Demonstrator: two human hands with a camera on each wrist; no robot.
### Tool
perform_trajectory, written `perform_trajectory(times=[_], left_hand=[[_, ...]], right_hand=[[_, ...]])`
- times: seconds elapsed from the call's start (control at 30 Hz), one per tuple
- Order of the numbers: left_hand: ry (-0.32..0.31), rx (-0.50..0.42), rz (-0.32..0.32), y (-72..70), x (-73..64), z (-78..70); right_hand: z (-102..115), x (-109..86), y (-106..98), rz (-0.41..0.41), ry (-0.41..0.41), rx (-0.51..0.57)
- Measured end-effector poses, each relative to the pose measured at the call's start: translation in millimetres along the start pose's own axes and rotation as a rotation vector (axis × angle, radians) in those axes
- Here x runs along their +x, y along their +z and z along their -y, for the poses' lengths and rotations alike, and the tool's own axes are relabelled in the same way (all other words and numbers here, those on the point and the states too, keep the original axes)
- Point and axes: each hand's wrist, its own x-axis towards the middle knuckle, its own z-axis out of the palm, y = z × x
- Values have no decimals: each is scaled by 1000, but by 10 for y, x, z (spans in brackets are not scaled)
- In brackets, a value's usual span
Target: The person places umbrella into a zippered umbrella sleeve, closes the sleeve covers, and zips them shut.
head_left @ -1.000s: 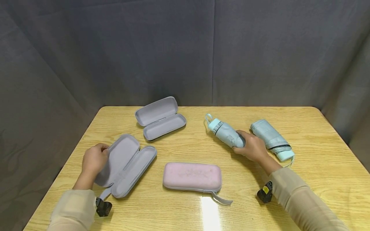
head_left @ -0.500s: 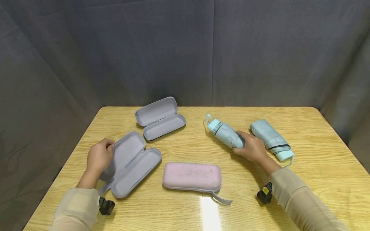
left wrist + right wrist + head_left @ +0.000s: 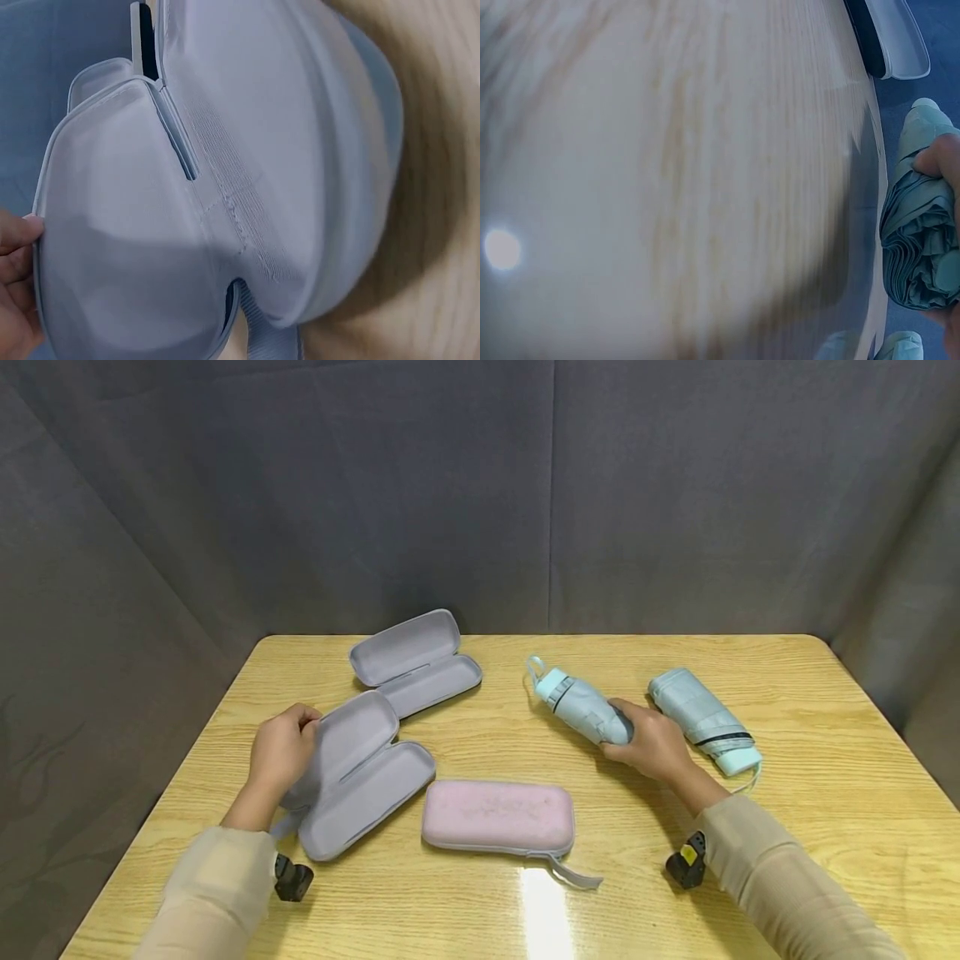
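My left hand (image 3: 283,750) pinches the lid edge of an open grey zip case (image 3: 369,793) at the left of the table. In the left wrist view, thumb and fingers (image 3: 16,232) hold the rim of the case's lid (image 3: 124,202), and its lined inside shows bare. My right hand (image 3: 651,739) grips the near end of a folded light-blue umbrella (image 3: 587,706), whose pale handle and wrist loop point away to the back left. From the right wrist, the gathered cloth end of this umbrella (image 3: 922,232) shows, with the thumb laid along its side.
A second open grey case (image 3: 416,660) stands behind the first, overlapped by it in the head view. The shut pink case (image 3: 498,817) with a grey strap lies front centre. Another folded blue umbrella (image 3: 705,718) lies right of my right hand. A dark curtain (image 3: 450,493) hangs behind the table.
My left hand has moved right and away from me, bringing the open grey case along toward the pink case and the second grey case. The right hand and its umbrella have barely moved.
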Motion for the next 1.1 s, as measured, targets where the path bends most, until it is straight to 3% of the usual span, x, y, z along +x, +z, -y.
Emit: perform_trajectory(times=[0.43,0.77,1.1], left_hand=[[59,-19,12,102,161,-169],[122,-26,-34,194,276,-258],[185,-37,-18,267,388,-370]], right_hand=[[24,1,-1,-15,-63,11],[78,-4,4,-4,-117,12],[149,-7,-35,-3,-192,12]])
